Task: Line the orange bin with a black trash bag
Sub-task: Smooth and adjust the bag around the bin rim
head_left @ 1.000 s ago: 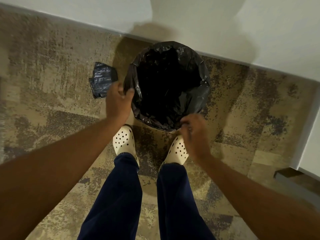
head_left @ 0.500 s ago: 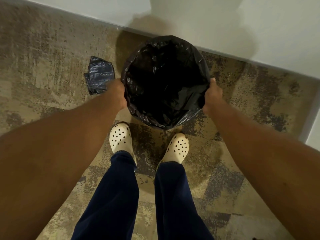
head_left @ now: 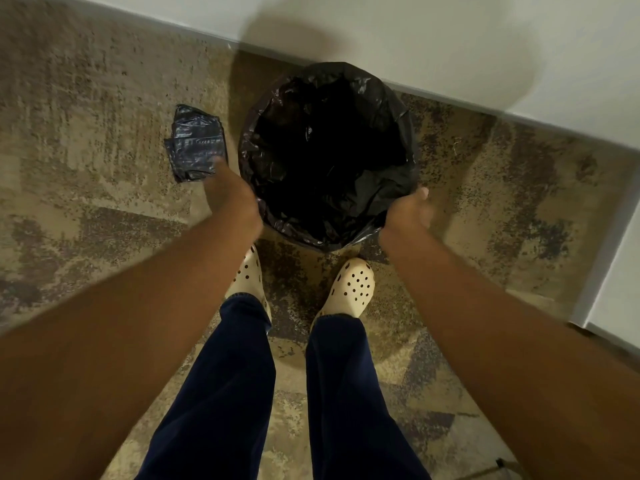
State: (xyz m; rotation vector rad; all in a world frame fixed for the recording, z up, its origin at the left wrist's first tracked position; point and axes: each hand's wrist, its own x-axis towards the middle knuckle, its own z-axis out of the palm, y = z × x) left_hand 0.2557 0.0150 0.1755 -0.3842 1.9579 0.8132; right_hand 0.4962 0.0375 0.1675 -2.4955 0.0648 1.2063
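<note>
A black trash bag (head_left: 391, 102) is spread over the round bin by the wall, its edge folded out over the rim all the way round. None of the bin's orange shows under the plastic. My right hand (head_left: 408, 211) clasps the bag's edge at the near right of the rim, thumb up. Blurred by motion, my left hand (head_left: 230, 195) is at the bin's near left side, its fingertips pointing toward the floor beside the bin. Whether it holds the plastic is unclear.
A folded pack of dark trash bags (head_left: 195, 143) lies on the mottled carpet just left of the bin. A white wall (head_left: 450, 46) runs behind it, and a white panel (head_left: 616, 271) stands at the right. My feet in cream clogs (head_left: 353, 285) are just before the bin.
My right hand went from the near rim to the bin's right side and has slid slightly nearer. My left hand has shifted down and outward along the left rim.
</note>
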